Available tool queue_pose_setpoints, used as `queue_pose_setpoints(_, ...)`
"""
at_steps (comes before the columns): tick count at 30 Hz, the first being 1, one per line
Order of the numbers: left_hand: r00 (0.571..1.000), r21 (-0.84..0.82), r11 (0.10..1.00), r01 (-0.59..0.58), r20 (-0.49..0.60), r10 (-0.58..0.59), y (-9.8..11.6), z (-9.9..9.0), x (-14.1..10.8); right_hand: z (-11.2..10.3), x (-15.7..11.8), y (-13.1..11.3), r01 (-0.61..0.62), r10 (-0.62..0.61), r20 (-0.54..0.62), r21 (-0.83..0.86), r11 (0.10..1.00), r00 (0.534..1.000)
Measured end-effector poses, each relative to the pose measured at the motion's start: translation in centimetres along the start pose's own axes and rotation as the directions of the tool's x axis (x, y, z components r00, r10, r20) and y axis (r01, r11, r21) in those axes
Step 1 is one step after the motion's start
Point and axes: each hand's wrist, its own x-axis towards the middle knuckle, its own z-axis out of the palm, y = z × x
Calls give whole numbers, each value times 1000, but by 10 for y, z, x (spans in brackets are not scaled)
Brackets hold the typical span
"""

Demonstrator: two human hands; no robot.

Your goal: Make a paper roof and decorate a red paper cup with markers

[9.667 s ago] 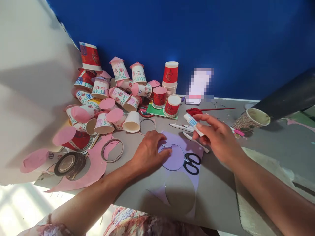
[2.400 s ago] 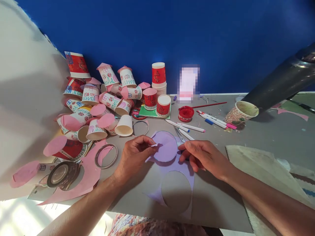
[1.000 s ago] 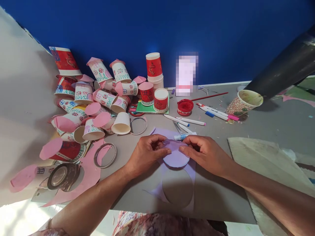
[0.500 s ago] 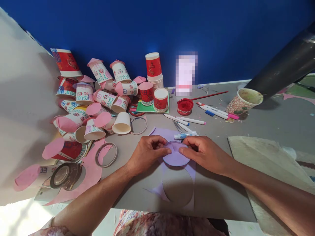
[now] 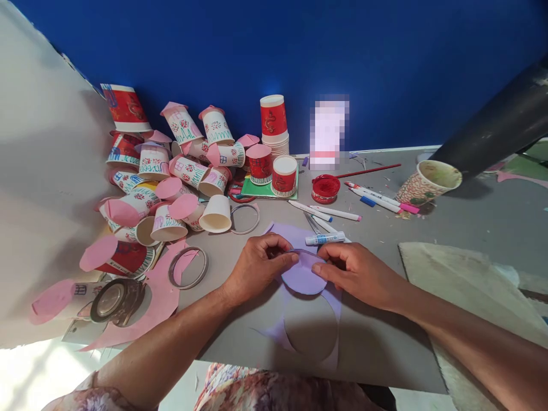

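Between my two hands is a purple paper circle (image 5: pixel 305 276), held up over the table. My left hand (image 5: pixel 263 265) pinches its left edge between thumb and fingers. On the opposite edge, my right hand (image 5: pixel 353 268) grips it the same way, thumb on top. Beneath lies a purple paper sheet (image 5: pixel 338 319) with a round hole cut out of it, through which the grey table (image 5: pixel 240 331) shows. Just beyond my right fingers a glue stick (image 5: pixel 327 238) rests on its side, next to partly covered scissors (image 5: pixel 312 224).
Decorated paper cups (image 5: pixel 154 162) with pink paper tops are piled at left, near tape rolls (image 5: pixel 188 268) and pink paper scrap (image 5: pixel 165 297). Markers (image 5: pixel 334 213), a red ink pot (image 5: pixel 325 188) and a patterned cup (image 5: pixel 430 181) stand farther back. A pale cloth (image 5: pixel 454 285) lies at right.
The purple circle has tilted, its near edge shifting slightly down and to the left. Both hands keep their hold. The whole view has shifted a little.
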Motion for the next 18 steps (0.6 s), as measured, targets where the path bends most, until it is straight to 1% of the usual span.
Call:
queue_pose_setpoints(7,1000,-11,1000,-9,12,9,4,4,-3,3,-2,-3,-2,1,-7,-74,997,1000)
queue_pose_setpoints(10,999,-70,997,-19,49,22,5,4,-4,3,-2,-3,10,-11,-51,-33,999,999)
queue_pose_setpoints(14,995,-149,989,2,99,13,5,4,-5,3,-2,0,-10,13,-94,31,999,996)
queue_pose_setpoints(16,997,-147,989,19,82,-7,5,4,-5,3,-2,0,-25,29,-96,43,999,995)
queue_pose_setpoints(18,999,-115,993,31,42,-26,4,4,-4,4,-2,0,-37,41,-91,48,998,995)
